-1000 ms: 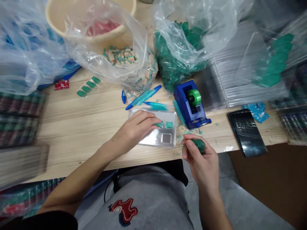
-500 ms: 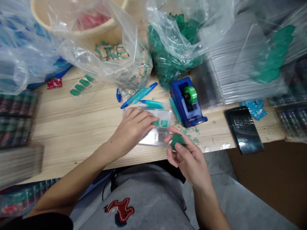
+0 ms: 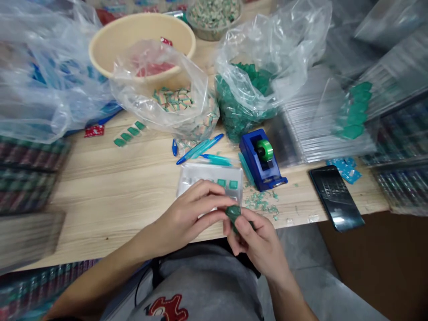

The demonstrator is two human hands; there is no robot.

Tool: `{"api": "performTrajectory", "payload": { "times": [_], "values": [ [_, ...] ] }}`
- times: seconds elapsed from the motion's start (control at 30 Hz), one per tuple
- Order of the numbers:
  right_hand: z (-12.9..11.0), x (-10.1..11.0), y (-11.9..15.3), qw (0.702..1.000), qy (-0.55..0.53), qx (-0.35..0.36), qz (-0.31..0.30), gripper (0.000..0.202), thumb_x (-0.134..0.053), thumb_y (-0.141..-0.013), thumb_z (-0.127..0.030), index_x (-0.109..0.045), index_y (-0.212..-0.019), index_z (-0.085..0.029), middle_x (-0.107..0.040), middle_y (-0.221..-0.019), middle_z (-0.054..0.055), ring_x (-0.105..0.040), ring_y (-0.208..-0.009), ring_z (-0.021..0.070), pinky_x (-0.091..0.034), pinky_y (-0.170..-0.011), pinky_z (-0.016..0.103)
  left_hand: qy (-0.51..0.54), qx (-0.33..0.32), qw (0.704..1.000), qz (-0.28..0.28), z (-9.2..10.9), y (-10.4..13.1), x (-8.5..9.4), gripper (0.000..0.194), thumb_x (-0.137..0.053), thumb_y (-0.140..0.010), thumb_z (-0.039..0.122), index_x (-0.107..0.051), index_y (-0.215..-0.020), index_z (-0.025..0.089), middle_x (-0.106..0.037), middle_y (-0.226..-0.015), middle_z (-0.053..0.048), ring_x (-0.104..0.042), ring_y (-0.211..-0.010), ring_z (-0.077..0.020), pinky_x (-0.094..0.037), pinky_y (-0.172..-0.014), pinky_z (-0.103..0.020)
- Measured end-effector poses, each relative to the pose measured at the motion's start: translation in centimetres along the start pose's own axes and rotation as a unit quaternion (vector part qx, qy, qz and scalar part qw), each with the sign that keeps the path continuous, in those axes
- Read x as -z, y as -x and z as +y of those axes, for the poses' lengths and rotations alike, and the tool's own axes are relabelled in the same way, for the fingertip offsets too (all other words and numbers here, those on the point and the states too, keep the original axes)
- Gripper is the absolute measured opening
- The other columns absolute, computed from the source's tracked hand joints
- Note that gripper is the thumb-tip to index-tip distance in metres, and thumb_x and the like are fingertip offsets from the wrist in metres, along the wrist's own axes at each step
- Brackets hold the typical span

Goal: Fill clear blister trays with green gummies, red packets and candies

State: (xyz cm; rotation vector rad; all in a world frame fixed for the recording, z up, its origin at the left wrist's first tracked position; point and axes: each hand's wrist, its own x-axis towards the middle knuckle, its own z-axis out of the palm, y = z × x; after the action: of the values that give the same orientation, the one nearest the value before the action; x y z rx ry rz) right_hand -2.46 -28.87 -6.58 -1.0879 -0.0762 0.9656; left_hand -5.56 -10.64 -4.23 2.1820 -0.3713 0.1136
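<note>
My right hand (image 3: 256, 238) pinches dark green translucent pieces (image 3: 233, 211) between thumb and fingers, in front of the table's near edge; how many is unclear. My left hand (image 3: 190, 211) reaches over from the left, with its thumb and fingertips closed at the same green pieces. Just beyond the hands lies a clear plastic tray (image 3: 184, 178) with small square compartments. Two square green pieces (image 3: 233, 184) sit side by side in its right part. My left hand covers the tray's near middle.
A blue tape dispenser (image 3: 259, 160) stands right of the tray, beside green shavings (image 3: 262, 203). Blue craft knives (image 3: 200, 149) lie behind the tray. Farther back are a bag of green pieces (image 3: 245, 102), a bag of striped pieces (image 3: 177, 100) and a cream basin (image 3: 100, 49). A phone (image 3: 336, 196) lies right.
My left hand has left the tray and come to the green pieces in my right hand. A second green square now shows in the tray where the left fingertips were. The view has shifted.
</note>
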Motion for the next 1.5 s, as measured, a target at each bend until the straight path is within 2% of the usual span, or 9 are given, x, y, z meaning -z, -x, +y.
{"api": "performTrajectory", "payload": {
  "times": [0.23, 0.5, 0.63, 0.77, 1.0, 1.13, 1.27, 1.37, 1.5],
  "values": [
    [1.7, 0.1, -0.1, 0.997, -0.018, -0.045, -0.068, 0.043, -0.059, -0.087, -0.059, -0.059, -0.076, -0.018, -0.047, -0.053, -0.006, -0.032, -0.040, 0.0043, -0.019, -0.040, 0.020, 0.043, 0.043, 0.998, 0.030, 0.0, 3.1, -1.4, 0.027, -0.053, -0.096, 0.019, -0.062, -0.121, 0.025, -0.065, -0.105, -0.006, -0.065, -0.095, -0.0151, -0.057, -0.083, -0.027],
    [1.6, -0.8, -0.5, 0.997, 0.000, -0.060, -0.043, 0.044, -0.055, -0.090, -0.058, -0.062, -0.073, -0.017, -0.048, -0.051, -0.005, -0.036, -0.042, 0.0053, -0.023, -0.041, 0.019, 0.050, 0.065, 0.992, 0.096, -0.6, 3.6, -1.3, 0.017, -0.054, -0.097, 0.021, -0.065, -0.110, 0.023, -0.069, -0.100, -0.004, -0.067, -0.092, -0.0138, -0.057, -0.081, -0.026],
    [1.5, 0.3, 0.0, 0.998, 0.005, -0.033, 0.053, 0.037, -0.061, -0.088, -0.054, -0.072, -0.097, -0.020, -0.057, -0.074, 0.000, -0.044, -0.045, 0.0047, -0.027, -0.042, 0.019, -0.126, 0.034, 0.985, 0.110, -1.9, 2.8, 0.4, 0.023, -0.053, -0.097, 0.017, -0.062, -0.117, 0.021, -0.069, -0.103, -0.007, -0.065, -0.097, -0.0158, -0.056, -0.085, -0.029],
    [1.4, 1.2, 0.7, 0.995, 0.004, -0.013, 0.097, 0.033, -0.065, -0.086, -0.051, -0.076, -0.104, -0.025, -0.058, -0.075, 0.000, -0.047, -0.047, 0.0042, -0.029, -0.043, 0.017, -0.301, -0.050, 0.950, 0.066, -3.6, 1.6, 1.2, 0.023, -0.052, -0.097, 0.017, -0.061, -0.118, 0.015, -0.067, -0.100, -0.009, -0.062, -0.091, -0.0185, -0.055, -0.080, -0.032],
    [1.7, 1.1, 0.3, 0.990, -0.124, -0.005, 0.065, 0.023, -0.068, -0.087, -0.042, -0.077, -0.104, -0.028, -0.062, -0.078, -0.001, -0.052, -0.049, 0.0017, -0.035, -0.041, 0.012, -0.321, -0.099, 0.942, 0.004, -5.2, 0.0, 0.6, 0.020, -0.049, -0.099, 0.021, -0.060, -0.114, 0.012, -0.066, -0.094, -0.006, -0.059, -0.087, -0.0178, -0.054, -0.077, -0.029],
    [1.3, 0.5, -0.5, 0.971, -0.239, 0.007, 0.023, 0.029, -0.074, -0.081, -0.023, -0.075, -0.110, -0.028, -0.074, -0.099, 0.002, -0.071, -0.081, 0.0106, -0.056, -0.067, 0.017, -0.287, -0.077, 0.955, 0.005, -5.2, 0.1, 0.7, 0.024, -0.052, -0.098, 0.026, -0.059, -0.118, 0.015, -0.066, -0.103, -0.008, -0.061, -0.095, -0.0199, -0.053, -0.084, -0.033],
    [1.1, -0.1, -0.8, 0.966, -0.256, 0.025, 0.013, 0.038, -0.069, -0.078, -0.014, -0.074, -0.112, -0.030, -0.075, -0.113, 0.001, -0.071, -0.105, 0.0155, -0.053, -0.100, 0.030, -0.188, -0.023, 0.981, 0.035, -2.7, 0.9, 0.9, 0.030, -0.048, -0.099, 0.022, -0.052, -0.129, 0.019, -0.061, -0.114, -0.009, -0.059, -0.106, -0.0177, -0.051, -0.090, -0.031],
    [1.0, -0.6, -1.0, 0.971, -0.238, 0.012, 0.032, 0.041, -0.068, -0.078, -0.013, -0.072, -0.114, -0.033, -0.074, -0.118, 0.000, -0.069, -0.109, 0.0176, -0.050, -0.106, 0.039, -0.137, -0.024, 0.990, 0.036, -0.8, 1.2, 0.5, 0.026, -0.050, -0.099, 0.021, -0.055, -0.124, 0.018, -0.062, -0.111, -0.008, -0.058, -0.105, -0.0159, -0.050, -0.090, -0.028],
    [0.3, -1.1, -2.1, 0.976, -0.215, -0.010, 0.042, 0.044, -0.068, -0.076, -0.015, -0.071, -0.116, -0.032, -0.072, -0.120, 0.001, -0.069, -0.109, 0.0182, -0.051, -0.103, 0.038, -0.133, -0.037, 0.989, 0.060, -0.6, 0.9, -0.4, 0.022, -0.054, -0.097, 0.024, -0.059, -0.117, 0.017, -0.062, -0.111, -0.009, -0.057, -0.106, -0.0174, -0.049, -0.091, -0.031]
  ]
}}
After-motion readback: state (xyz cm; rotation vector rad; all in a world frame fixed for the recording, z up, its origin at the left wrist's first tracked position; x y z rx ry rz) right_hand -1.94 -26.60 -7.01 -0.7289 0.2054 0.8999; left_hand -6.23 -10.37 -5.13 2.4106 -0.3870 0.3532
